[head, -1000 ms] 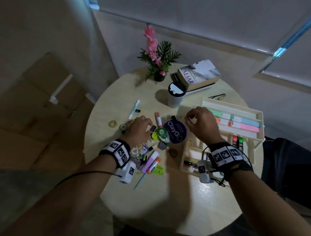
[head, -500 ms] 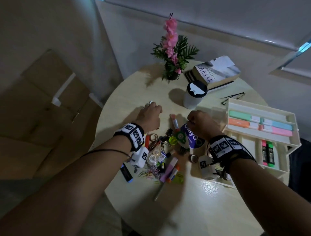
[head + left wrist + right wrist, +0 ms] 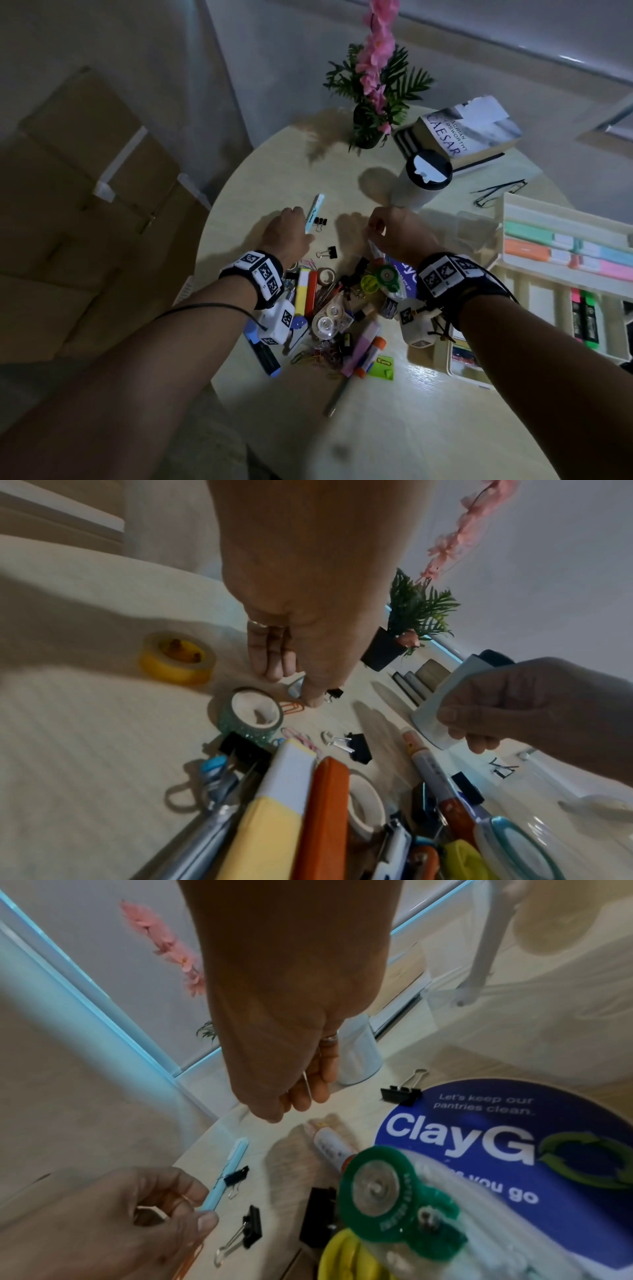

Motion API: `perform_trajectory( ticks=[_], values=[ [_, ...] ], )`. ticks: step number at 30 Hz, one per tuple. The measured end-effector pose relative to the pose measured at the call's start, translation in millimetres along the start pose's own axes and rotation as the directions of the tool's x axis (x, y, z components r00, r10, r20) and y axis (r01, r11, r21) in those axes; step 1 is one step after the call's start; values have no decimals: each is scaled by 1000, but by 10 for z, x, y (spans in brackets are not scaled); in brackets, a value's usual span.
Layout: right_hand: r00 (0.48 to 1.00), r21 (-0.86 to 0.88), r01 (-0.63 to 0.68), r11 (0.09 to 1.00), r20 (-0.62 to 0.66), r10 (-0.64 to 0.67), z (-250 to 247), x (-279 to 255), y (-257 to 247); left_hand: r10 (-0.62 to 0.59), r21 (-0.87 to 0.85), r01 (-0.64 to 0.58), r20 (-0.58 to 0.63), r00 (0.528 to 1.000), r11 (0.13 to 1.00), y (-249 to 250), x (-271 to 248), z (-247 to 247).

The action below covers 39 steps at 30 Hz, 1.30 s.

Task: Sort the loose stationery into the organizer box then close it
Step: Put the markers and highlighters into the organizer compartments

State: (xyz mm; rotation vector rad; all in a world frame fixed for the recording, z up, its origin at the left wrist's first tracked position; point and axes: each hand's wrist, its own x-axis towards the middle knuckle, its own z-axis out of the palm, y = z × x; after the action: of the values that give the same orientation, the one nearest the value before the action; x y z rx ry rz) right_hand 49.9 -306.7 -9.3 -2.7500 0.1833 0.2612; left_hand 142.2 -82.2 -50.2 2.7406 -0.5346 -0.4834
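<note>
Cream organizer box (image 3: pixel 513 205) stands open at the table's right edge, highlighters inside; loose stationery heaped between both wrists. Left wrist view: left hand (image 3: pixel 301 647) pinches down on a blue pen (image 3: pixel 313 216). Right wrist view: right hand (image 3: pixel 291 1069) pinches a thin wire clip (image 3: pixel 307 1087), above a pink-capped marker (image 3: pixel 329 1144).

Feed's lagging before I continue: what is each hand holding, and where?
Left hand: orange paper clips, in curled fingers. Right hand: thin metal wire, pinched between fingers.
</note>
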Motion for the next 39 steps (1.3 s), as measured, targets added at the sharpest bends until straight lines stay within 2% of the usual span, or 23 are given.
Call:
perform_trajectory(
  ticks=[6,11,15,17,19,21,24,27,31,34,39],
  values=[
    [996,-63,28,998,91,-22,77,-68,-98,-19,-34,20,48,999,999,-65,-73,-61],
    [991,-111,28,993,131,-13,132,-156,-126,21,28,-24,108,994,999,-180,-191,-119],
    [986,-49,85,995,148,-77,180,-222,-310,90,2,-90,74,993,996,-194,-304,-190],
    [976,-13,94,996,198,-89,243,-234,-450,81,38,-87,125,989,995,-155,-385,-217],
    [960,-23,64,998,274,-55,315,-233,-582,71,103,-91,191,979,990,-113,-489,-215],
    [952,-100,63,993,304,-30,381,-226,-669,61,118,-86,204,977,989,-65,-578,-206],
    [942,-109,52,993,336,-13,407,-249,-694,77,134,-110,231,970,985,-20,-632,-240],
    [939,-78,77,994,341,-46,338,-329,-605,80,177,-137,300,951,975,8,-675,-273],
    [912,-58,138,989,396,-104,206,-614,-528,54,186,-113,297,953,976,41,-706,-242],
    [918,-46,230,972,343,-200,215,-938,-463,30,179,-91,317,948,980,61,-682,-215],
    [878,-56,357,932,362,-314,402,-1434,-336,62,250,-137,286,956,958,172,-722,-145]
  ],
)
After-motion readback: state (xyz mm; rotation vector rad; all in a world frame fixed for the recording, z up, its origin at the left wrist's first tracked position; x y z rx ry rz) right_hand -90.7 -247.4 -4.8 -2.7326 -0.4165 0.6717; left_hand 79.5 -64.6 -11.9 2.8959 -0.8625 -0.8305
